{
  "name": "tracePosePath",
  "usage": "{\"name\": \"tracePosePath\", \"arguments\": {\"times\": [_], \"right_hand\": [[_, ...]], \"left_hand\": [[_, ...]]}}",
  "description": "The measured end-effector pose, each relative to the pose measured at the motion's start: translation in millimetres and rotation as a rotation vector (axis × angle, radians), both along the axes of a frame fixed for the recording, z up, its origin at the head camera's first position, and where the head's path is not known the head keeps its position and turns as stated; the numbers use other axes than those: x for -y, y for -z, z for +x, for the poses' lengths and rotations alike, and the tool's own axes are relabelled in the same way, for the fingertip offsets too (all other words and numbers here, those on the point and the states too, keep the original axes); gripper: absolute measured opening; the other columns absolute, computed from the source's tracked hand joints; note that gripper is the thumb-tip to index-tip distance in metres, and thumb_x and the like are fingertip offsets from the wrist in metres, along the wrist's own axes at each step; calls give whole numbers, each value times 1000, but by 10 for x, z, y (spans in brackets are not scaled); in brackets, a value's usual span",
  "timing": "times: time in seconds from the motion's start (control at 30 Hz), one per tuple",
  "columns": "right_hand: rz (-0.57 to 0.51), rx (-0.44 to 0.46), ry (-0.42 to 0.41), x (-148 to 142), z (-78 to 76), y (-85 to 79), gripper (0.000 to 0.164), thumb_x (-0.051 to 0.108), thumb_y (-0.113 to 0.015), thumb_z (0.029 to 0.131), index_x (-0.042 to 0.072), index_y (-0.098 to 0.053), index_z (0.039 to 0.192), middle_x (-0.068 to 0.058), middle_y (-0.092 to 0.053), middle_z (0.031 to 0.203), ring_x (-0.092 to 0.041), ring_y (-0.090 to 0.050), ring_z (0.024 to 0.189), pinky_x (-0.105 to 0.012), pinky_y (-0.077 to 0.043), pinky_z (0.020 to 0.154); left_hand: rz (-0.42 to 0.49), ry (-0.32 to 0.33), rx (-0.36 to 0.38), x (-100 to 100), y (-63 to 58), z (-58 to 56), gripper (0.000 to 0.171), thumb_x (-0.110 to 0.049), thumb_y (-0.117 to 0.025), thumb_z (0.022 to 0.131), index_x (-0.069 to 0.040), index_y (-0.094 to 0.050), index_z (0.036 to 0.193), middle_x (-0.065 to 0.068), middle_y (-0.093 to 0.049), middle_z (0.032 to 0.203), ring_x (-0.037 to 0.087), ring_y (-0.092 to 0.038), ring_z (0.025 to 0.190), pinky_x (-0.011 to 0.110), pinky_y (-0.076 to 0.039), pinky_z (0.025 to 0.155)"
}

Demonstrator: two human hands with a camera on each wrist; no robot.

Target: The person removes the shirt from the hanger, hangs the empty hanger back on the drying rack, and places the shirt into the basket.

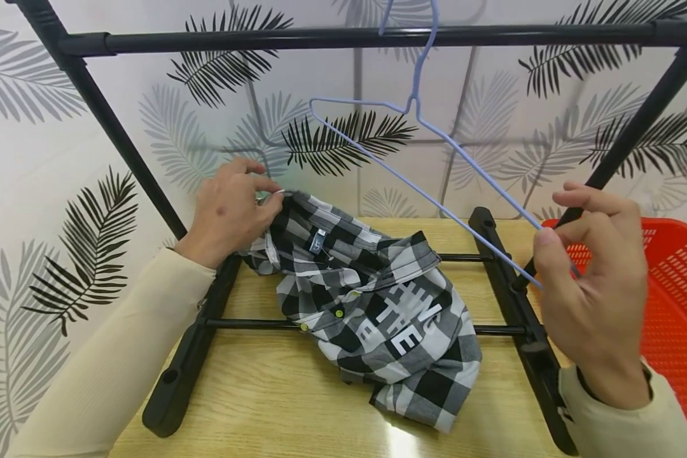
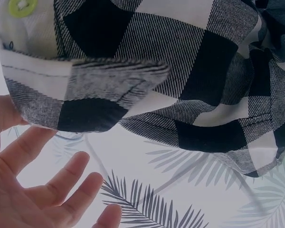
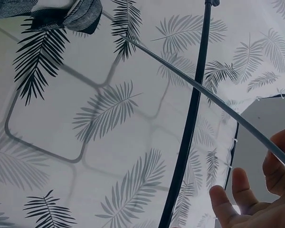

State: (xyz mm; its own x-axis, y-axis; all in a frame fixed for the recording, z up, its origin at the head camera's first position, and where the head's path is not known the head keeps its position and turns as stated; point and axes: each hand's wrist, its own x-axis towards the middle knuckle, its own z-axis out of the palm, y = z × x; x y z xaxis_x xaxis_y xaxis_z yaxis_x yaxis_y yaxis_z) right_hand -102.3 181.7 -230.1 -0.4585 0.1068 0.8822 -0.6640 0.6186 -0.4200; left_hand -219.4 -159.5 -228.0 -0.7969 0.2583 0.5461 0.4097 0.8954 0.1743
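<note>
The checked shirt [image 1: 372, 305] lies crumpled on the wooden table [image 1: 263, 394], between the two black feet of the clothes rack [image 1: 378, 35]. The left hand [image 1: 229, 213] pinches the shirt at the collar end, on the side of the shirt away from the red basket [image 1: 672, 305]; the wrist view shows thumb and forefinger on the cloth edge while the other fingers [image 2: 61, 185] hang loose and spread. The right hand [image 1: 598, 305] grips the lower corner of the pale blue wire hanger [image 1: 429, 184], just right of the shirt and above it, fingers curled round the wire. The hanger's hook rises toward the rack's top bar; whether it rests on the bar cannot be told.

To do this step well, the person would probably want the collar held open and lifted off the table, so the near arm of the hanger has a clear mouth to enter. The wire should go in at a slant, one shoulder first. The shirt looks buttoned, so the neck opening is likely small, and a snag there is the main risk. A steady, light grip on the wire should keep it from twisting.
</note>
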Motion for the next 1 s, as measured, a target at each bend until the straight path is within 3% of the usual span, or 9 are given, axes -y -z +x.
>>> {"name": "tracePosePath", "arguments": {"times": [0.3,0.4,0.57,0.77,1.0], "right_hand": [[24,12,23,63,-67,-13,26,11,-49,84,-10,-48,68,-23,-54,113,-22,-45,117,-29,-32,95],[13,12,19,97,-88,-19,25,10,-49,84,-10,-48,69,-24,-54,112,-21,-45,117,-28,-32,94],[-5,27,14,155,-113,-35,21,6,-50,83,-10,-48,69,-13,-56,110,-20,-44,117,-30,-31,96],[30,78,8,187,-147,-22,19,4,-50,84,-8,-50,70,-25,-53,113,-25,-42,119,-34,-29,100],[97,110,-23,169,-185,50,18,5,-50,85,-6,-52,72,-24,-51,115,-29,-42,119,-35,-29,100]], "left_hand": [[9,15,-3,33,13,56,20,-25,-64,85,-11,-77,92,10,-59,118,33,-53,106,52,-41,75],[10,25,-14,38,19,69,19,-24,-64,84,-11,-77,91,10,-59,117,33,-53,105,51,-41,73],[3,40,-32,41,27,85,19,-23,-64,84,-11,-77,89,10,-59,115,31,-54,103,50,-42,72],[-10,65,-60,15,36,111,19,-23,-64,83,-10,-77,88,10,-61,113,30,-56,102,48,-44,70],[-20,127,-114,-79,44,154,18,-22,-64,82,-10,-77,86,10,-61,113,29,-55,104,46,-45,68]]}}
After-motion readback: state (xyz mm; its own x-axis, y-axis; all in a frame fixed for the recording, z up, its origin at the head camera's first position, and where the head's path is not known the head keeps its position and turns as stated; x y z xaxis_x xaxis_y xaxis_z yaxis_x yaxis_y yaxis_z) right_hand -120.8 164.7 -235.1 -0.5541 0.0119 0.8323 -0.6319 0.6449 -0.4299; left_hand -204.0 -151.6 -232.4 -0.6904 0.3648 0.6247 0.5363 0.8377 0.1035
